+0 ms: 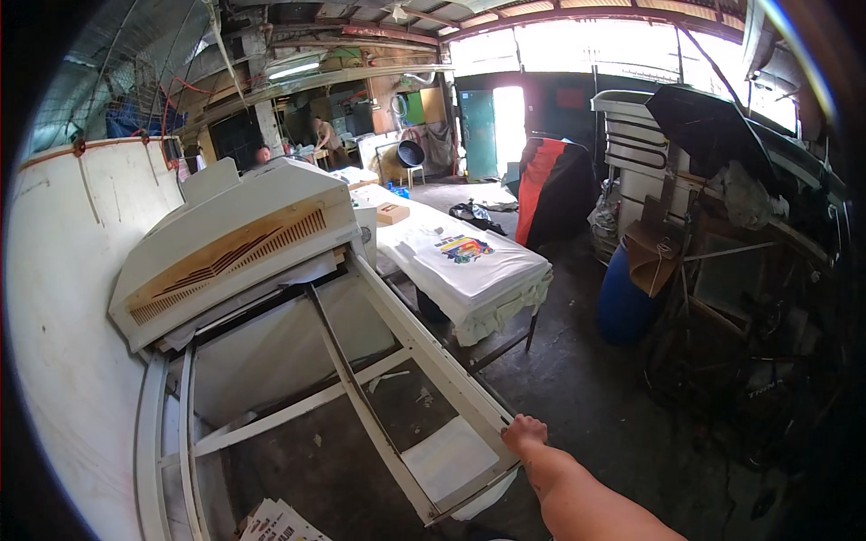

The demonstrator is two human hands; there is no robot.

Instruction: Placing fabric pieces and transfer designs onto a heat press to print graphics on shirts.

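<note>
My right hand (525, 433) is closed over the outer rail (442, 365) of a long white metal frame, near its front corner. The frame has lengthwise and cross bars with open gaps between them, and the floor shows through. It runs back to a large white hood (234, 239) with a slotted, rust-brown vent panel. To the right of the frame, a table holds a pile of white shirts (487, 275), the top one with a colourful print. My left hand is not in view.
Printed sheets (280, 523) lie low under the frame. On the right stand a blue drum (624, 302), a red and black covered object (550, 194) and piled clutter. A small cardboard box (392, 214) sits on the table. Farther back, a person (330, 140) stands near a green door (478, 135).
</note>
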